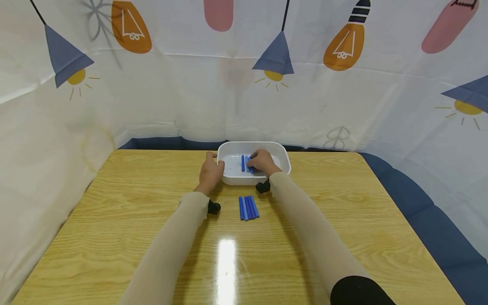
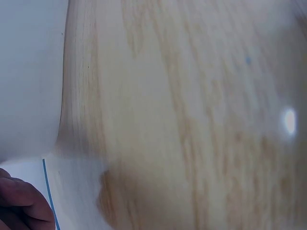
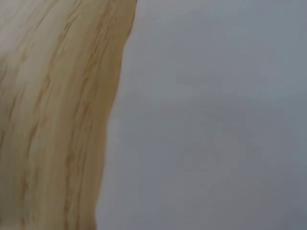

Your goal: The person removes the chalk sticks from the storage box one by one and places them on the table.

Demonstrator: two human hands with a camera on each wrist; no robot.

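At the back of the table stands a white plastic tray [image 1: 230, 153], a rounded rectangle with low walls. My left hand [image 1: 211, 171] grips its left wall, thumb and fingers at the rim. In the left wrist view, curled fingers [image 2: 24, 203] show at the lower left corner, beside the tray's white side [image 2: 31, 72]. My right hand [image 1: 263, 162] reaches over the front wall into the tray and pinches a slim blue stick [image 1: 250, 168], partly hidden by the fingers. Beside it, other blue sticks [image 1: 242, 163] lie side by side on the tray floor.
Several more blue sticks [image 1: 248, 208], in light and dark shades, lie in a row on the wooden table [image 1: 152, 237] in front of the tray. A white printed cloth [image 1: 190, 93] hangs behind the table's back edge. Dark blue fabric [image 1: 411, 190] runs along the right side.
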